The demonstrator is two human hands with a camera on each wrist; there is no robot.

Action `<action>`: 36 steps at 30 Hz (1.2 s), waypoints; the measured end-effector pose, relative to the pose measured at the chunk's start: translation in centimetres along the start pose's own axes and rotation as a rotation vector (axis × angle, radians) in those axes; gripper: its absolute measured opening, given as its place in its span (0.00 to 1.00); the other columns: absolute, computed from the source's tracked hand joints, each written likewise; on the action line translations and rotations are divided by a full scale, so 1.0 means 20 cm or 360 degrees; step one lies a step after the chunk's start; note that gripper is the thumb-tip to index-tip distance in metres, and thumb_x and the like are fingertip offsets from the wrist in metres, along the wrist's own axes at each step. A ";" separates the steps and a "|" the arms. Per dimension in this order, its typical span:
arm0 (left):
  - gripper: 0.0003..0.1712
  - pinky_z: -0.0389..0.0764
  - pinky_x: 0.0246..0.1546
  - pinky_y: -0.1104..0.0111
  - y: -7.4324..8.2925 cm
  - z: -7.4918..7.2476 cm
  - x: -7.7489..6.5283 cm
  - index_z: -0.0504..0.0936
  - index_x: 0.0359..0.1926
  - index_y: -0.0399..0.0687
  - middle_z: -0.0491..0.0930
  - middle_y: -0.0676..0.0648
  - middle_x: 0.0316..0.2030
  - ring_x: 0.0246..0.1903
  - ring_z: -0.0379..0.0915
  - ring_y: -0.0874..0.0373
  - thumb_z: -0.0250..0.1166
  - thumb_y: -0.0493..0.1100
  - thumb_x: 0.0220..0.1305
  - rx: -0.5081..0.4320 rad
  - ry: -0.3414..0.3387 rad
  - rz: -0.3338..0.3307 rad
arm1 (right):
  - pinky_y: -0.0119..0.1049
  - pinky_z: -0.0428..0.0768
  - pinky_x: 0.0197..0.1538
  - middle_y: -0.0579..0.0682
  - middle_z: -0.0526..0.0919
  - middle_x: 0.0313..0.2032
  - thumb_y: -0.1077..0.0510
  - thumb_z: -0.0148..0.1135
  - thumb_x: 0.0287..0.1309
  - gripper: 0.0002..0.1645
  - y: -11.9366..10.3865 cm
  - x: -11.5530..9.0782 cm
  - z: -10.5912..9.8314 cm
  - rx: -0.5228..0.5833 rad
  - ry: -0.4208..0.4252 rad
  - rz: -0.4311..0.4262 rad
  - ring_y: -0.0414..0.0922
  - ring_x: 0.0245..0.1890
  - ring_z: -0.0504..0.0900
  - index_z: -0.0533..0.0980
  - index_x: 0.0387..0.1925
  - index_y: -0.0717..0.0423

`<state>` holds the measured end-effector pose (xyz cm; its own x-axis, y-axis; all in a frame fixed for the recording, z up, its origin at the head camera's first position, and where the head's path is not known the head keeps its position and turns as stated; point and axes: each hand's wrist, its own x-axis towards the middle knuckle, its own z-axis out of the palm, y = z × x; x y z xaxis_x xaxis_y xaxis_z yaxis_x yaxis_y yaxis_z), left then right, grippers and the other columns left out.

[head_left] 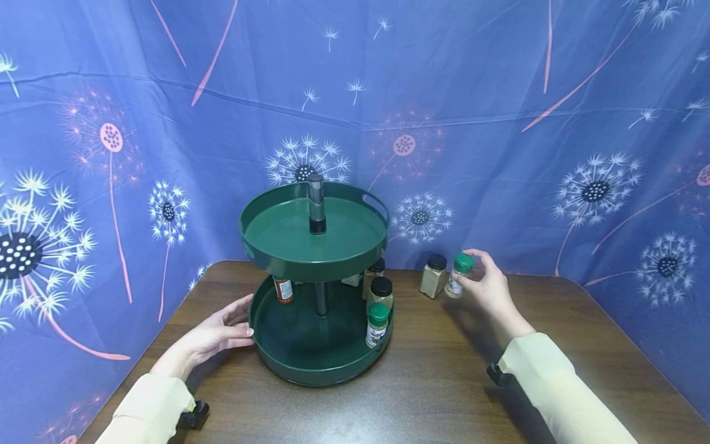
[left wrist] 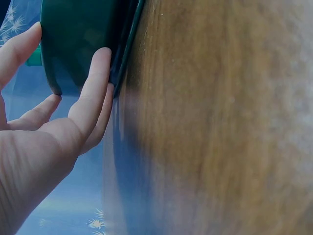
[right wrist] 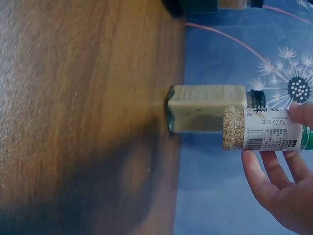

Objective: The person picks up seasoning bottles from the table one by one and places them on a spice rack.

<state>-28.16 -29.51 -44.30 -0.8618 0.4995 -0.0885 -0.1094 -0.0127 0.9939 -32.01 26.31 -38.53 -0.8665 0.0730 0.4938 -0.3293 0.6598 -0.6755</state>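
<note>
My right hand (head_left: 490, 287) pinches a small round spice jar (right wrist: 269, 128) with a green lid between thumb and fingers. Pale seeds show through its base, which is up off the table in the right wrist view. Just beside it stands a square jar (head_left: 432, 279) with a black lid and beige powder. At the left, my left hand (head_left: 213, 336) touches the outer wall of a green two-tier turntable rack (head_left: 313, 375), its fingers extended along the lower tier. That tier holds a green-lidded jar (head_left: 376, 330), black-lidded jars (head_left: 380, 293) and a red-labelled bottle (head_left: 284, 291).
The rack's upper tray (head_left: 288, 231) has nothing on it, and a metal post (head_left: 316, 200) rises through its middle. Under everything lies a brown wooden table (head_left: 444, 376). A blue dandelion-print cloth (head_left: 488, 154) hangs close behind the table.
</note>
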 end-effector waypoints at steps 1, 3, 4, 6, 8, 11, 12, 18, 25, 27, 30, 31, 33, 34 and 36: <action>0.51 0.75 0.54 0.56 0.00 0.00 0.00 0.32 0.74 0.42 0.32 0.31 0.71 0.58 0.68 0.46 0.58 0.29 0.62 0.0001 -0.0001 0.0000 | 0.51 0.80 0.43 0.67 0.80 0.47 0.63 0.70 0.49 0.35 -0.01 0.00 0.00 0.0001 -0.0006 -0.0007 0.60 0.41 0.82 0.66 0.60 0.57; 0.51 0.75 0.54 0.56 0.00 0.00 0.00 0.32 0.74 0.42 0.32 0.31 0.71 0.58 0.68 0.47 0.57 0.29 0.62 0.0003 -0.0004 0.0000 | 0.52 0.80 0.43 0.67 0.80 0.47 0.62 0.70 0.50 0.35 -0.03 0.00 -0.01 0.0012 -0.0020 -0.0007 0.60 0.42 0.82 0.66 0.60 0.57; 0.51 0.75 0.54 0.56 0.00 0.00 0.00 0.32 0.74 0.42 0.32 0.31 0.71 0.58 0.69 0.47 0.57 0.29 0.62 0.0006 -0.0004 -0.0001 | 0.52 0.80 0.43 0.67 0.80 0.47 0.62 0.69 0.50 0.35 -0.05 0.00 -0.01 0.0019 -0.0029 -0.0002 0.60 0.42 0.82 0.66 0.60 0.57; 0.51 0.75 0.54 0.56 -0.01 0.00 0.00 0.32 0.74 0.42 0.32 0.31 0.71 0.58 0.69 0.48 0.57 0.29 0.62 0.0010 -0.0005 -0.0002 | 0.51 0.81 0.43 0.66 0.80 0.48 0.61 0.69 0.51 0.35 -0.06 0.00 -0.01 0.0033 -0.0045 0.0004 0.60 0.43 0.82 0.66 0.60 0.56; 0.51 0.75 0.54 0.56 -0.01 0.00 0.00 0.32 0.74 0.42 0.32 0.31 0.71 0.58 0.69 0.48 0.58 0.29 0.62 0.0010 -0.0007 -0.0004 | 0.51 0.81 0.43 0.65 0.80 0.48 0.60 0.69 0.51 0.35 -0.07 0.00 -0.02 0.0041 -0.0055 0.0006 0.59 0.43 0.82 0.66 0.61 0.55; 0.51 0.75 0.54 0.56 -0.01 0.00 0.00 0.32 0.74 0.42 0.32 0.31 0.71 0.59 0.68 0.48 0.57 0.29 0.62 0.0009 -0.0009 -0.0001 | 0.49 0.80 0.42 0.65 0.80 0.47 0.58 0.70 0.51 0.35 -0.09 0.00 -0.02 0.0041 -0.0063 -0.0007 0.59 0.43 0.81 0.67 0.60 0.54; 0.50 0.75 0.54 0.56 -0.01 0.00 0.00 0.32 0.74 0.42 0.32 0.31 0.71 0.59 0.67 0.47 0.57 0.29 0.62 0.0006 -0.0008 -0.0001 | 0.49 0.80 0.42 0.65 0.80 0.47 0.58 0.70 0.51 0.35 -0.10 0.01 -0.02 0.0044 -0.0066 -0.0015 0.59 0.42 0.82 0.67 0.60 0.54; 0.51 0.75 0.54 0.55 -0.01 0.00 0.00 0.32 0.73 0.42 0.31 0.32 0.71 0.58 0.68 0.48 0.58 0.29 0.62 0.0001 -0.0001 -0.0005 | 0.46 0.82 0.40 0.62 0.81 0.46 0.57 0.71 0.50 0.36 -0.15 0.01 -0.04 0.0094 -0.0097 -0.0035 0.56 0.41 0.82 0.67 0.60 0.51; 0.50 0.75 0.54 0.55 -0.01 0.00 0.00 0.33 0.74 0.42 0.31 0.32 0.71 0.58 0.68 0.48 0.58 0.29 0.62 0.0010 -0.0001 -0.0008 | 0.43 0.81 0.40 0.61 0.80 0.47 0.54 0.71 0.51 0.36 -0.22 0.00 -0.05 0.0146 -0.0141 -0.0030 0.54 0.43 0.81 0.66 0.61 0.51; 0.50 0.75 0.55 0.55 -0.01 -0.01 0.01 0.33 0.74 0.42 0.31 0.32 0.71 0.58 0.68 0.49 0.57 0.29 0.62 0.0007 -0.0002 -0.0007 | 0.45 0.81 0.40 0.62 0.80 0.48 0.54 0.70 0.51 0.36 -0.24 0.00 -0.05 0.0162 -0.0160 -0.0037 0.55 0.43 0.80 0.66 0.61 0.51; 0.50 0.75 0.54 0.56 -0.02 -0.01 0.01 0.33 0.74 0.42 0.31 0.32 0.71 0.58 0.68 0.49 0.57 0.29 0.62 0.0004 -0.0002 -0.0006 | 0.45 0.80 0.41 0.60 0.79 0.48 0.54 0.71 0.51 0.36 -0.28 -0.01 -0.05 0.0174 -0.0179 -0.0050 0.56 0.44 0.80 0.66 0.61 0.51; 0.50 0.75 0.54 0.56 -0.02 -0.01 0.01 0.33 0.74 0.42 0.31 0.32 0.71 0.58 0.68 0.49 0.57 0.29 0.62 0.0006 -0.0003 -0.0005 | 0.45 0.79 0.41 0.59 0.80 0.48 0.54 0.71 0.51 0.36 -0.29 -0.01 -0.05 0.0176 -0.0182 -0.0057 0.55 0.44 0.80 0.66 0.61 0.50; 0.50 0.75 0.54 0.56 -0.02 -0.01 0.01 0.32 0.74 0.42 0.31 0.32 0.71 0.58 0.68 0.49 0.57 0.29 0.63 0.0005 -0.0005 0.0000 | 0.44 0.78 0.41 0.58 0.80 0.47 0.54 0.71 0.50 0.36 -0.32 -0.02 -0.06 0.0168 -0.0184 -0.0071 0.54 0.44 0.80 0.67 0.60 0.49; 0.50 0.75 0.54 0.56 -0.01 -0.01 0.01 0.32 0.74 0.42 0.31 0.32 0.71 0.58 0.68 0.49 0.57 0.29 0.63 0.0007 -0.0007 0.0004 | 0.43 0.77 0.41 0.57 0.81 0.47 0.54 0.71 0.50 0.35 -0.33 -0.02 -0.06 0.0164 -0.0186 -0.0081 0.53 0.44 0.80 0.67 0.60 0.49; 0.50 0.76 0.54 0.57 -0.01 -0.01 0.01 0.32 0.74 0.42 0.32 0.32 0.71 0.59 0.68 0.49 0.57 0.29 0.63 0.0011 -0.0012 0.0010 | 0.43 0.77 0.41 0.56 0.81 0.46 0.54 0.71 0.50 0.35 -0.35 -0.03 -0.05 0.0158 -0.0188 -0.0102 0.52 0.43 0.80 0.67 0.60 0.48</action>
<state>-28.36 -29.62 -44.58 -0.8587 0.5059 -0.0818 -0.1005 -0.0097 0.9949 -28.82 22.44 -33.45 -0.8787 -0.0591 0.4736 -0.4156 0.5828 -0.6983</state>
